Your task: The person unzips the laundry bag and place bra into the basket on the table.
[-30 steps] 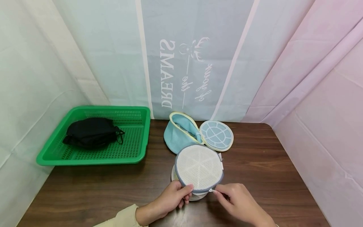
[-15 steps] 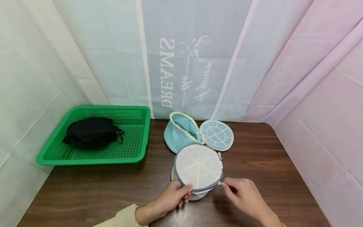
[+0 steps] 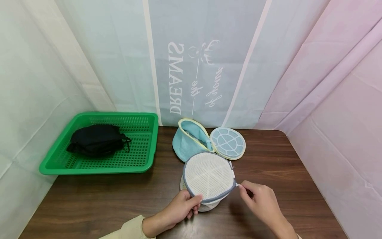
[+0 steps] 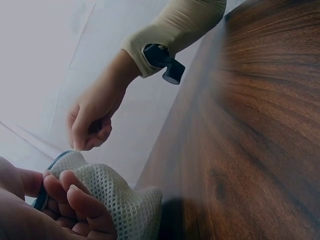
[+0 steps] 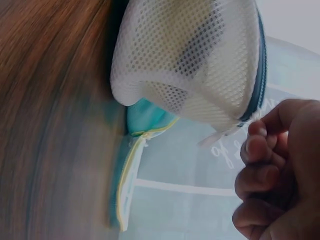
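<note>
A round white mesh laundry bag [image 3: 209, 176] with a grey zipped rim stands on the table, its flat lid tilted toward me. My left hand [image 3: 181, 207] grips the near left edge of the rim, thumb on top and fingers below. At the right side, my right hand [image 3: 261, 200] pinches the white zipper pull [image 3: 237, 184] between thumb and index finger. In the right wrist view the dark zipper [image 5: 262, 70] runs along the bag's edge up to my fingertips, and a darker patch shows through the mesh. The left wrist view shows the bag's side [image 4: 107, 187] beyond my curled fingers.
Behind the white bag lies an opened blue mesh bag [image 3: 185, 146] with yellow trim, its round lid [image 3: 228, 142] folded out to the right. A green plastic basket [image 3: 98, 171] at the left holds a black drawstring pouch [image 3: 96, 140]. Fabric curtains enclose the table's back and sides.
My right hand has drawn the zipper pull along the rim from the near edge round to the right side. The left hand and the bag have hardly moved.
</note>
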The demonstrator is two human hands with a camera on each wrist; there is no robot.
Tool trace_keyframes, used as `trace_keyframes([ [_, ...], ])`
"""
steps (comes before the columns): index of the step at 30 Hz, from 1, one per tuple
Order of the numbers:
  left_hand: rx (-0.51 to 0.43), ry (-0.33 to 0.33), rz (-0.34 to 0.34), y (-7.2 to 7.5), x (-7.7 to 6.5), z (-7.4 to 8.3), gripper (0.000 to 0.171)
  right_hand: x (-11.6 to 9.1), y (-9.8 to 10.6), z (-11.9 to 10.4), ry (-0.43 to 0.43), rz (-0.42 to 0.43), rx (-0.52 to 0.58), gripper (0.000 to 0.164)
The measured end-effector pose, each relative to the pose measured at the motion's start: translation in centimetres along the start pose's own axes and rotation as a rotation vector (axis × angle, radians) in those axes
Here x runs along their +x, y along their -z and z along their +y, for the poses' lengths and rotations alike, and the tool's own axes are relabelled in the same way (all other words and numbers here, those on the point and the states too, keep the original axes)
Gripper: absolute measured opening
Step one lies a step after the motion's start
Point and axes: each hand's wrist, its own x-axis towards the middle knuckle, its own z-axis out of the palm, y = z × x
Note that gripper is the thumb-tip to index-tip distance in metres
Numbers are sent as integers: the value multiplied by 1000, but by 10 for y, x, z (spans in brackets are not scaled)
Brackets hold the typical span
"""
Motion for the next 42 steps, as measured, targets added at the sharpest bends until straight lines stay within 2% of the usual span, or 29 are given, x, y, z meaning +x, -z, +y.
trace_keyframes([
  [8,4,3,6,0,0,-1,39,1,-5,2,-33,42,-75,45],
  [17,-9,26,32,-2,1,-7,35,1,-7,-2,-62,31,-82,45],
  [25,-30,30,34,-2,2,-6,35,-1,-8,-4,-112,4,-81,44],
  [30,-31,43,21,-1,2,-6,38,-1,-7,-6,-139,-3,-73,43],
  [37,-40,58,-18,2,1,-6,42,0,-8,-6,-134,3,-65,43],
  [42,-42,63,-31,4,2,-5,44,-1,-6,-7,-158,4,-43,33],
])
